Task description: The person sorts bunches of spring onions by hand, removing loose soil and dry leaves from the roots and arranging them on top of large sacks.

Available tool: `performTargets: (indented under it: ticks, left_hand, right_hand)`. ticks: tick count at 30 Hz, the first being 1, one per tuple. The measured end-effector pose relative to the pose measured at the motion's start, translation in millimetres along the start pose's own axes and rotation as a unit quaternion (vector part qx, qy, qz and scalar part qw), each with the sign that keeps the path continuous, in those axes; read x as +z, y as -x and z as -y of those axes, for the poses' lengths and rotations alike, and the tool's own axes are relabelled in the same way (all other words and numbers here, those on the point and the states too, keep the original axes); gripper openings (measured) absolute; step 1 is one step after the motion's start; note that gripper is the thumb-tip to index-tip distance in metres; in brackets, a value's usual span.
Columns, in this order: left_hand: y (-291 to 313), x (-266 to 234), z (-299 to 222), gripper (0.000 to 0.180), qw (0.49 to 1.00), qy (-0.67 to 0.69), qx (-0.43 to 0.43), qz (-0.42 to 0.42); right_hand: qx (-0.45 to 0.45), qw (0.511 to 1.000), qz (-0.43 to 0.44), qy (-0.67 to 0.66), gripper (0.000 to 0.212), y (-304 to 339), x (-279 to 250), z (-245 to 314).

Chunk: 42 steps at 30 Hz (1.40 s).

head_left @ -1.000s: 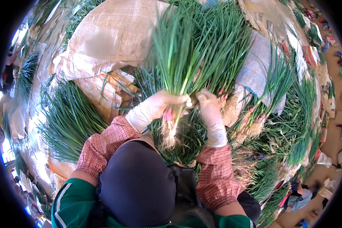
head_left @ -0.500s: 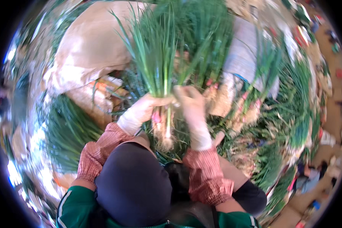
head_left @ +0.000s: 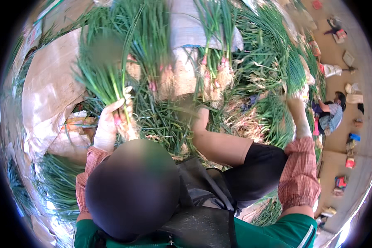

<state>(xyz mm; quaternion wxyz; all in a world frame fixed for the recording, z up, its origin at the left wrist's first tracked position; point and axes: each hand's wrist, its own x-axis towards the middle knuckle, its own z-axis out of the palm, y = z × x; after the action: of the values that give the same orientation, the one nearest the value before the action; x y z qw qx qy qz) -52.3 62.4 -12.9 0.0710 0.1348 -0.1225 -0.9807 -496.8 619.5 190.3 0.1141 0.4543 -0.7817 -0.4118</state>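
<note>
Green onions (head_left: 106,84) fill the left hand (head_left: 106,126), fingers (head_left: 113,107) clamped; how the right hand's (head_left: 299,115) fingers stand, I cannot tell.

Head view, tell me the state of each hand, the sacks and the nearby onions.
Left hand: closed around the onion bunch
Onion bunch: held, roots attached, leaves pointing up the picture
Right hand: reached out to the right, grip unclear
Tan sack: spread out, creased
Grey sack: spread out, partly under other onions
Other onions: lying down, roots attached
</note>
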Motion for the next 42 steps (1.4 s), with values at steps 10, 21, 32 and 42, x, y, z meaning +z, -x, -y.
performTargets:
  ticks: [10,21,32,42]
  left_hand:
    - [-9.2,19.3,-32.9,0.006,0.978,-0.019,0.148,-0.143]
    - [19.4,-6.3,-26.1,0.054,1.0,-0.008,0.0,-0.015]
    - [21.2,-9.1,-21.6,0.016,0.996,-0.03,0.066,-0.047]
    - [15.5,-15.1,-15.4,0.022,0.955,-0.259,-0.02,-0.145]
  right_hand:
    - [-0.046,0.606,-0.151,-0.78,0.079,-152.1,-294.8,313.4]
    - [0.134,0.493,0.108,-0.853,0.032,-238.8,-269.6,434.1]
    - [0.108,0.281,0.146,-0.942,0.015,-239.1,-305.6,398.5]
    - [0.105,0.321,0.121,-0.934,0.034,-224.6,-318.5,451.8]
